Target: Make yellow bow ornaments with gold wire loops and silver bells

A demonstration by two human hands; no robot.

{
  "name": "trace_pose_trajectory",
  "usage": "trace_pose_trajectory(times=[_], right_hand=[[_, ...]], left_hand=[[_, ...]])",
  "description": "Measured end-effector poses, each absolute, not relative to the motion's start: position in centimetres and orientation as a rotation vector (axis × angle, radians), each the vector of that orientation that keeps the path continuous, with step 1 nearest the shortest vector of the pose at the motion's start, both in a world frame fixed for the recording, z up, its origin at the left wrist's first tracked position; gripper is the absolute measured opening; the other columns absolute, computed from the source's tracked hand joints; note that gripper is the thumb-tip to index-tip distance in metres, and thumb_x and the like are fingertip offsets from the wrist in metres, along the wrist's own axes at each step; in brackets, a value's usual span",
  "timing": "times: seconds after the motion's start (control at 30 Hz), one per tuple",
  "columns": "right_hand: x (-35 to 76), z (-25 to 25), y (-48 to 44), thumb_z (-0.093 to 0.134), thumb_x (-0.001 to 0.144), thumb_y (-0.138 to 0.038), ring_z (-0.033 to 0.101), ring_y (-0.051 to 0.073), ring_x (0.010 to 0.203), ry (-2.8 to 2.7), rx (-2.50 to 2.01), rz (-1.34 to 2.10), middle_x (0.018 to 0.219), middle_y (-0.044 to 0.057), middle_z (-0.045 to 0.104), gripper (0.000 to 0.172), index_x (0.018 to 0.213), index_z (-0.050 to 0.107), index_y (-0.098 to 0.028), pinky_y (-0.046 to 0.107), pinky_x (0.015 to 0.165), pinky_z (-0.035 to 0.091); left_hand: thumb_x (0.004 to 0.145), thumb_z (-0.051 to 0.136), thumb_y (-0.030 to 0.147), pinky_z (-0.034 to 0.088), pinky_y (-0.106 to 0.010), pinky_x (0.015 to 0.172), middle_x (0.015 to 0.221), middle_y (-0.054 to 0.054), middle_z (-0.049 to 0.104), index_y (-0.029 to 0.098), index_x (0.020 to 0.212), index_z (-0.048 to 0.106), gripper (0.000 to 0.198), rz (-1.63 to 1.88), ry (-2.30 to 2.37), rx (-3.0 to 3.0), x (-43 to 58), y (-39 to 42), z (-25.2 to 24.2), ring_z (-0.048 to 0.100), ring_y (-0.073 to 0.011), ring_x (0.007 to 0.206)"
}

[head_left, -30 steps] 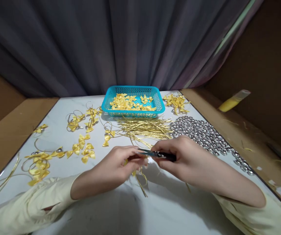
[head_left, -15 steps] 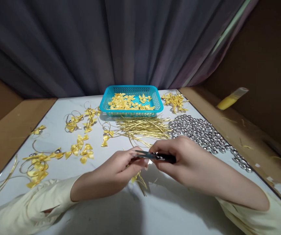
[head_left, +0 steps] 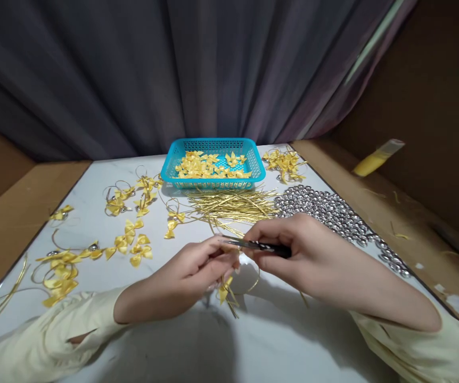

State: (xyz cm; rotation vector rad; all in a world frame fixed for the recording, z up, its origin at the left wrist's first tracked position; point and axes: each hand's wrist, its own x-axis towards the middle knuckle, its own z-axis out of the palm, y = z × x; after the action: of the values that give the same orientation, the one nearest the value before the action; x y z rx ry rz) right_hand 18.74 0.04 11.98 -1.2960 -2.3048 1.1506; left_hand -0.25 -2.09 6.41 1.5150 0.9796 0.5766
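Tabletop [head_left: 165,346] white, curtain [head_left: 205,69] beyond right hand [head_left: 305,252], which grips black-handled tool [head_left: 273,248]; left hand [head_left: 193,271] pinched, on what I cannot tell.

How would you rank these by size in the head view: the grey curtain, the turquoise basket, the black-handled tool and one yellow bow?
Largest to smallest:
1. Grey curtain
2. Turquoise basket
3. Black-handled tool
4. Yellow bow
The tool's nearness may flatter it.

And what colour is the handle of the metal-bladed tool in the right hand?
Its handle is mostly black, in the head view.
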Motion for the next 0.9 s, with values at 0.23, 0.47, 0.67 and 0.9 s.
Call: trace_pose_trajectory(times=[0.23, 0.47, 0.67, 0.9], right_hand=[[19.1, 12.3, 0.9, 0.05, 0.078, -0.015, 0.037, 0.007, 0.048, -2.261, -1.283, 1.353, 0.053, -0.004, 0.046, 0.015, 0.075, 0.065, -0.015, 0.018, 0.042, 0.026], [19.4, 12.2, 1.2, 0.049, 0.082, -0.022, 0.04, 0.008, 0.053, -2.272, -1.252, 1.393, 0.06, -0.003, 0.049, 0.017, 0.078, 0.064, -0.015, 0.019, 0.045, 0.029], [19.1, 12.3, 0.5, 0.047, 0.081, -0.012, 0.039, 0.008, 0.051, -2.315, -1.224, 1.252, 0.057, -0.003, 0.048, 0.016, 0.074, 0.061, -0.015, 0.02, 0.045, 0.028], [18.6, 12.0, -0.1, 0.049, 0.075, -0.004, 0.037, 0.007, 0.047, -2.347, -1.215, 1.056, 0.051, -0.005, 0.045, 0.016, 0.065, 0.056, -0.015, 0.019, 0.045, 0.026]], left_hand=[[0.091, 0.04, 0.031, 0.041, -0.02, 0.063, 0.076, 0.0, 0.054, 0.02, 0.09, 0.058, 0.021, 0.634, 0.987, 1.647, 0.0, -2.0, 6.9, 0.05, -0.012, 0.071], [0.091, 0.042, 0.024, 0.04, -0.023, 0.078, 0.087, -0.003, 0.055, 0.017, 0.085, 0.058, 0.018, 0.776, 0.909, 1.798, -0.2, -1.7, 6.7, 0.051, -0.0145, 0.086], [0.09, 0.044, 0.024, 0.04, -0.025, 0.082, 0.098, -0.006, 0.051, 0.019, 0.092, 0.061, 0.018, 0.834, 0.868, 1.754, -0.3, -1.3, 6.2, 0.048, -0.0172, 0.096], [0.089, 0.045, 0.029, 0.04, -0.023, 0.071, 0.099, -0.006, 0.05, 0.018, 0.084, 0.06, 0.019, 0.841, 0.871, 1.625, -0.4, -1.3, 5.8, 0.047, -0.0159, 0.086]])
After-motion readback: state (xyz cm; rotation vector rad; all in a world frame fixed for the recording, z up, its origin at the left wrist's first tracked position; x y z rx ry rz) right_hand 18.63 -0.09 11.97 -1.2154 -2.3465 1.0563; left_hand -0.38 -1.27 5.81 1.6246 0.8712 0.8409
